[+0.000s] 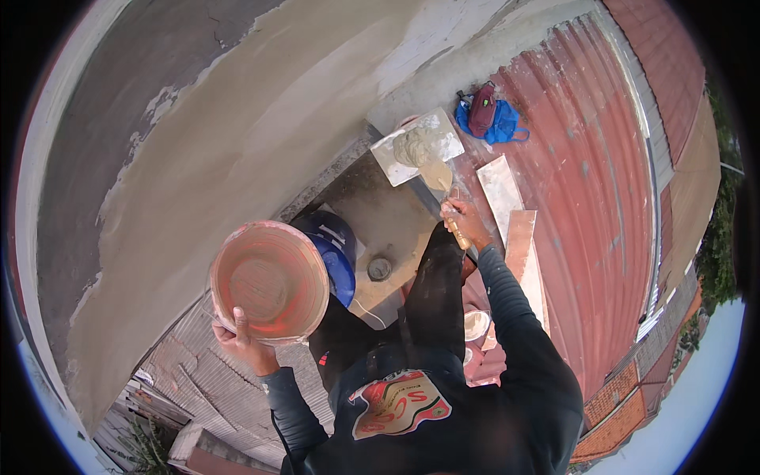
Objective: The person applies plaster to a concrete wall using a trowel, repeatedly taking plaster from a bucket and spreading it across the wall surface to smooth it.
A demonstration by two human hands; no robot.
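My left hand [244, 343] grips the rim of a round orange basin [269, 281], its thumb over the edge. Grey plaster residue coats the inside of the basin, which is tilted toward me. In my right hand [467, 223] is a trowel [436, 175], my fingers closed around its wooden handle. The trowel's blade reaches a heap of wet grey plaster [413, 148] on a pale square board [447, 141]. The blade touches the heap's near edge and looks smeared with plaster.
Along the left runs a partly plastered wall [198, 158]. A blue bucket [336, 261] stands beyond the basin, near a small round tin [379, 269]. Planks [518, 237] lie on the red corrugated roof [586, 198] at right. Past the board rests a blue bag [504, 125] with a maroon pouch [482, 109].
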